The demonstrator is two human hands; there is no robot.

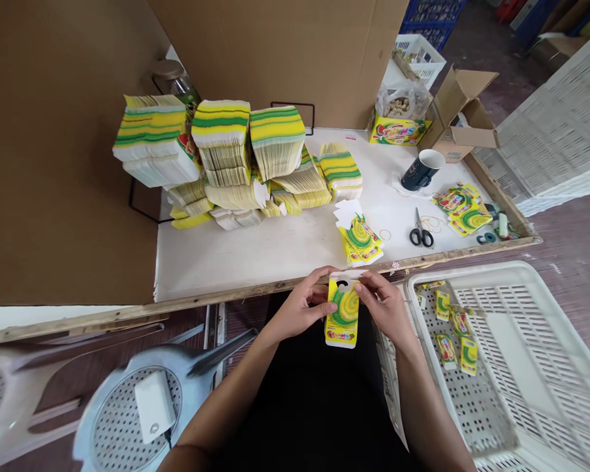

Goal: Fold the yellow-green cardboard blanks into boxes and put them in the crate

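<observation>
Both hands hold one small yellow-and-green carton point(343, 318) in front of my lap, just off the table's front edge. My left hand point(309, 303) grips its left side, thumb on the printed face. My right hand point(381, 298) pinches the upper right corner, close to the white top flap. A dark curved shape shows near the carton's top. Beyond it on the table lie a few flat cartons point(361, 239) with white flaps. Stacked bundles of flat cartons point(275, 141) stand at the back left.
Right of my hands is a white plastic basket point(535, 278) with several small cartons in it. On the table are scissors point(421, 229), a dark mug point(421, 172), more printed cartons point(465, 210) and an open cardboard box point(459, 124). A blue stool point(108, 393) carries a white device point(155, 406).
</observation>
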